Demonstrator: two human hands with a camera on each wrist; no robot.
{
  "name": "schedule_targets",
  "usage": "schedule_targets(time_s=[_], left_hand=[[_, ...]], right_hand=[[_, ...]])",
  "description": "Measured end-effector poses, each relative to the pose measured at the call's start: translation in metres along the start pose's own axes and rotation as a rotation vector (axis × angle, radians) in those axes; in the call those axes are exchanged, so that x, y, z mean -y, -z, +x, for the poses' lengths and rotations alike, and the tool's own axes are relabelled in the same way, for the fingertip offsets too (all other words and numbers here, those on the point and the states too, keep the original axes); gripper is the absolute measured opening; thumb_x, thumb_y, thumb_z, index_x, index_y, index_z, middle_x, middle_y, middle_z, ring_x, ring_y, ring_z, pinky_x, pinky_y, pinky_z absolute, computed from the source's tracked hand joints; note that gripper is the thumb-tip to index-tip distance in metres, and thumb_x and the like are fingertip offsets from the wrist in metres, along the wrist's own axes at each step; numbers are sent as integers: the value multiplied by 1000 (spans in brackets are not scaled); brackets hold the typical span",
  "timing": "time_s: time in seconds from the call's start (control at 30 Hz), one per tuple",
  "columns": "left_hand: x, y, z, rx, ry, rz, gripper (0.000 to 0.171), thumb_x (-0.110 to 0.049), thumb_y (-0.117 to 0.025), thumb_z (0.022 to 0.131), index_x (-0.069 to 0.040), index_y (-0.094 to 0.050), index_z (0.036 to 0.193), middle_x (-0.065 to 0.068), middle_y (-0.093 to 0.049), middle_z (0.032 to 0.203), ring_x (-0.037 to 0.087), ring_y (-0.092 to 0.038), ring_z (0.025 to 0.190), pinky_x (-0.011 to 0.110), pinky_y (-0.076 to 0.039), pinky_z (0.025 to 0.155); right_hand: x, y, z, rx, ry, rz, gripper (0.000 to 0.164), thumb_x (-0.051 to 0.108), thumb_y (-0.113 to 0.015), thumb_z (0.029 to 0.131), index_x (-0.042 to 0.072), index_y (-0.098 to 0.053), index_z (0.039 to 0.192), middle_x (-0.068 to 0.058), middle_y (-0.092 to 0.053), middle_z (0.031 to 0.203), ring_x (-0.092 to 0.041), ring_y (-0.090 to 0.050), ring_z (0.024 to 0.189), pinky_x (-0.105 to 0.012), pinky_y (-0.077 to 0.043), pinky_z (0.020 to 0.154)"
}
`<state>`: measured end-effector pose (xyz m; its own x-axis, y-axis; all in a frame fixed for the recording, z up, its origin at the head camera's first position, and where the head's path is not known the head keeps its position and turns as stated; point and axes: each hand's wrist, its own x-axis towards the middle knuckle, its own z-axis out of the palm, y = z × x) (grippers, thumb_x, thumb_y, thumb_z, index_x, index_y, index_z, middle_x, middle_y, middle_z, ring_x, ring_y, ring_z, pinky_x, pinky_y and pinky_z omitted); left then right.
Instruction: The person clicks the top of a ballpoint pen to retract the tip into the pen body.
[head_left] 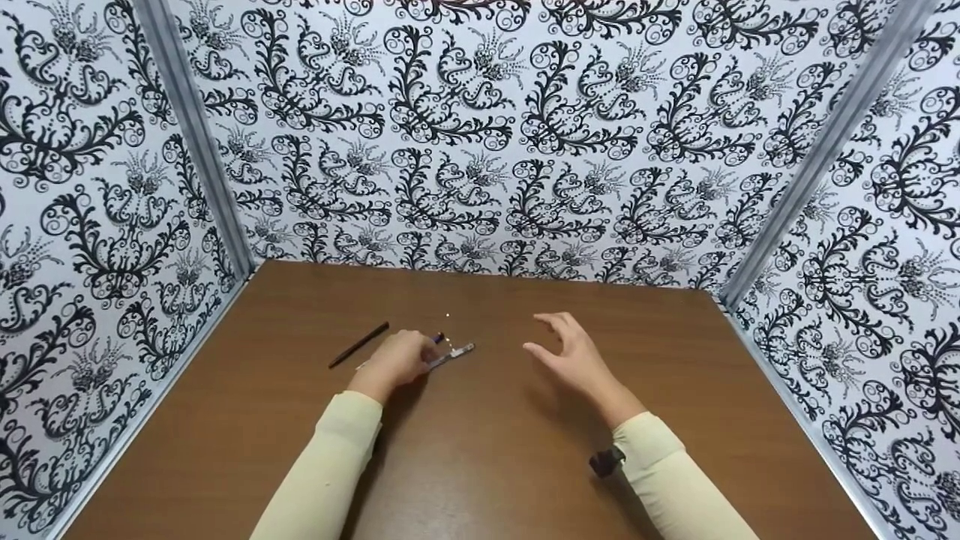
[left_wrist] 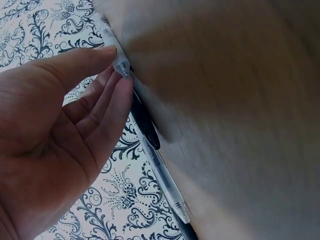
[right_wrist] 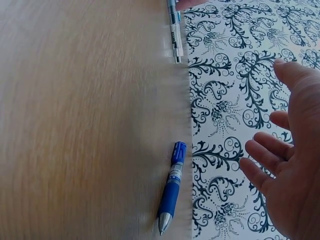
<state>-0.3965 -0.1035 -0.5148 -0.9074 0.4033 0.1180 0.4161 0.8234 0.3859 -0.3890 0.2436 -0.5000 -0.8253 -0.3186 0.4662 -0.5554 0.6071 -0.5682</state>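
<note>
My left hand (head_left: 401, 356) is low over the wooden table, left of centre. In the left wrist view, its thumb and fingertips pinch a clear-barrelled pen (left_wrist: 120, 59) near the pointed end. Beyond those fingertips lie a dark pen (left_wrist: 144, 120) and another clear pen (left_wrist: 167, 182). A black pen (head_left: 358, 345) rests left of this hand in the head view. My right hand (head_left: 576, 364) hovers on the right, fingers spread and holding nothing. A blue pen (right_wrist: 170, 195) lies on the table in the right wrist view, apart from the right fingers.
The brown wooden table (head_left: 487, 465) is closed in at the back and sides by patterned black-and-white walls (head_left: 480, 150). Metal posts (head_left: 199, 135) stand at the back corners, and a metal strip runs along each side edge.
</note>
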Motion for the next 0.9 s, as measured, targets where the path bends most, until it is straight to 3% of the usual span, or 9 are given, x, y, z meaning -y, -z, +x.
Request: schedule_targets(time_s=[0.47, 0.67, 0.9], left_hand=[[-4, 4, -2, -26, 35, -106, 17, -7, -85, 93, -11, -84, 109, 3, -81, 104, 27, -74, 99, 50, -61, 93], [-7, 5, 0, -53, -37, -242, 22, -6, -79, 97, -5, -80, 120, 6, -77, 107, 26, -73, 101, 49, -60, 94], [-10, 4, -2, -81, -132, -373, 37, -9, -79, 100, -2, -71, 136, 19, -70, 128, 37, -69, 120, 55, -56, 107]], right_hand=[[2, 5, -1, 3, -11, 19, 56, 24, -87, 98, 2, -67, 145, -15, -66, 135, -36, -65, 124, -59, -53, 110], [-2, 8, -6, 32, -40, 21, 57, 23, -87, 98, 4, -66, 147, -12, -66, 137, -33, -64, 125, -57, -52, 112], [-9, 11, -15, 76, -61, 13, 56, 17, -86, 98, 3, -65, 148, -12, -65, 135, -37, -64, 124, -59, -54, 110]])
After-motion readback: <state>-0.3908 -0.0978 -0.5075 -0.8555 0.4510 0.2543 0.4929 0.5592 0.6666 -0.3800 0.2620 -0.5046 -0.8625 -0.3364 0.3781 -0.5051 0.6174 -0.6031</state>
